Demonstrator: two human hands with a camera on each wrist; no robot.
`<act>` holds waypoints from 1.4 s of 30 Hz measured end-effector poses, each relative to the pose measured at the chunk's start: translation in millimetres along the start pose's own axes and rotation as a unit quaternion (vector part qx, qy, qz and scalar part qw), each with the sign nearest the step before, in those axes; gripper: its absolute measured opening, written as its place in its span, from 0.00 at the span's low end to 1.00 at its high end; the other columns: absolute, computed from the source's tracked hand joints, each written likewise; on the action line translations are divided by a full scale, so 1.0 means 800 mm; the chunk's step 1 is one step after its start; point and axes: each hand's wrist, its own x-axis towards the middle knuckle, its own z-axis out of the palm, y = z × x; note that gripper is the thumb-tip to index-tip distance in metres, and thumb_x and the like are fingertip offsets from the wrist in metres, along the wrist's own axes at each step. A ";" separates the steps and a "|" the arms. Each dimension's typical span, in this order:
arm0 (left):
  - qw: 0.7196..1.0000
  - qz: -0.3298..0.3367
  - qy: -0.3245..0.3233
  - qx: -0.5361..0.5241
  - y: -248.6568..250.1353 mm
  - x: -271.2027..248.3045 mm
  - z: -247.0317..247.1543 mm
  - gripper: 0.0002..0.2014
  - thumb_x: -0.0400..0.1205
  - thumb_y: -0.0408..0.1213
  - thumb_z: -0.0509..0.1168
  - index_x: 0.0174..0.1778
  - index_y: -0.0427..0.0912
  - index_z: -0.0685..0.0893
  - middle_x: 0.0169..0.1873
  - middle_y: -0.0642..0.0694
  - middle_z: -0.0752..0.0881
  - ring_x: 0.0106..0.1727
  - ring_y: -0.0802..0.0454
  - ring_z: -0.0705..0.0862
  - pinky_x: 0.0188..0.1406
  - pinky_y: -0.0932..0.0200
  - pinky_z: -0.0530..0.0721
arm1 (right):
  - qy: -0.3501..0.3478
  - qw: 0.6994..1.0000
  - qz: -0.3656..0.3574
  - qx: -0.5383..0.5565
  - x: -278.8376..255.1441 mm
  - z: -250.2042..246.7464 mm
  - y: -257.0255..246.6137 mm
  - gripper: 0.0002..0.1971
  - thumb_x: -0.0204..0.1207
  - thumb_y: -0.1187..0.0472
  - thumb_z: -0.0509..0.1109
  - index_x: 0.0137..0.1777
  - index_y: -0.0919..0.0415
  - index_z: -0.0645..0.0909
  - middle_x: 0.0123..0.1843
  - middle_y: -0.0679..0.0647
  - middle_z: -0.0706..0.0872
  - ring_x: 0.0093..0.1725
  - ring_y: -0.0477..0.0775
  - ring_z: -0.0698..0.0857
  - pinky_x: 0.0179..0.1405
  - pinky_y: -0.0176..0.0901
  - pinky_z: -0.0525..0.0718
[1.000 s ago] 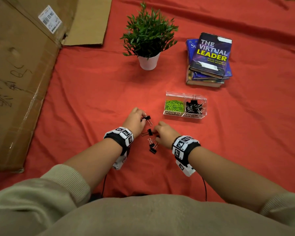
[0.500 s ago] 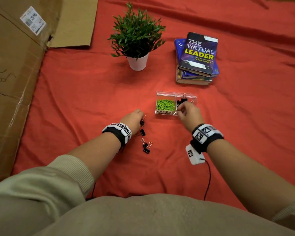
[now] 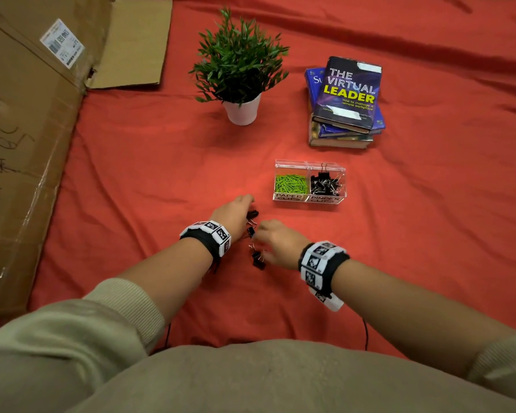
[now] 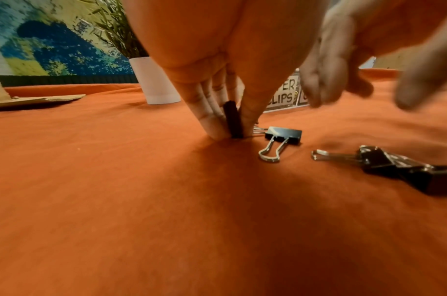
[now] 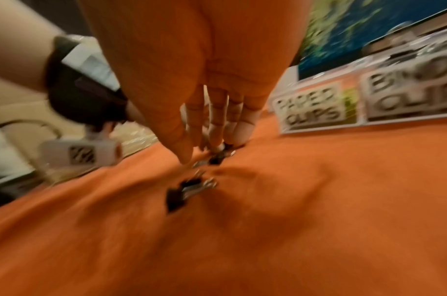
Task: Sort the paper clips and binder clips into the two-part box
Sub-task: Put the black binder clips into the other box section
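A clear two-part box holds green paper clips in its left part and black binder clips in its right part. Three loose binder clips lie on the red cloth in front of it. My left hand pinches another black binder clip upright against the cloth between thumb and fingers. One binder clip lies free just beside it, and two more lie together nearer me. My right hand hovers over the free clip with fingers pointing down, holding nothing. The right wrist view is blurred.
A potted plant stands behind the hands. A stack of books sits behind the box. Flattened cardboard covers the left side. Red cloth spreads to the right.
My right hand went from the loose clips to the box's binder clip side and has come back over the loose clips. The left hand stays on its clip.
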 end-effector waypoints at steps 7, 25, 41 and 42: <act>1.000 0.001 0.003 0.026 -0.001 -0.005 0.003 0.13 0.78 0.30 0.61 0.58 0.39 0.77 0.57 0.41 0.74 0.46 0.35 0.84 0.43 0.40 0.83 | -0.046 0.994 0.005 -0.101 -0.002 0.039 -0.020 0.19 0.73 0.63 0.64 0.65 0.62 0.77 0.67 0.59 0.72 0.62 0.63 0.71 0.60 0.59 0.79; 0.984 -0.076 0.030 -0.158 0.022 -0.007 0.007 0.07 0.78 0.34 0.69 0.51 0.39 0.88 0.50 0.39 0.88 0.53 0.43 0.85 0.51 0.58 0.79 | 0.300 0.900 0.231 0.213 -0.036 -0.066 0.083 0.04 0.66 0.70 0.73 0.38 0.62 0.86 0.45 0.60 0.84 0.41 0.51 0.80 0.43 0.38 0.77; 0.976 -0.093 0.058 -0.186 0.022 -0.023 0.008 0.07 0.79 0.34 0.68 0.51 0.41 0.88 0.50 0.43 0.87 0.52 0.47 0.83 0.49 0.63 0.74 | -0.033 0.988 0.149 0.000 -0.039 -0.014 0.064 0.15 0.70 0.61 0.70 0.57 0.60 0.79 0.58 0.59 0.78 0.60 0.60 0.77 0.61 0.50 0.78; 0.971 -0.101 0.071 -0.205 0.020 -0.022 0.007 0.06 0.79 0.34 0.69 0.50 0.41 0.88 0.47 0.44 0.87 0.49 0.49 0.83 0.47 0.64 0.75 | -0.041 0.987 0.155 0.011 -0.037 -0.011 0.063 0.15 0.70 0.64 0.68 0.57 0.61 0.79 0.58 0.60 0.79 0.60 0.61 0.79 0.59 0.47 0.77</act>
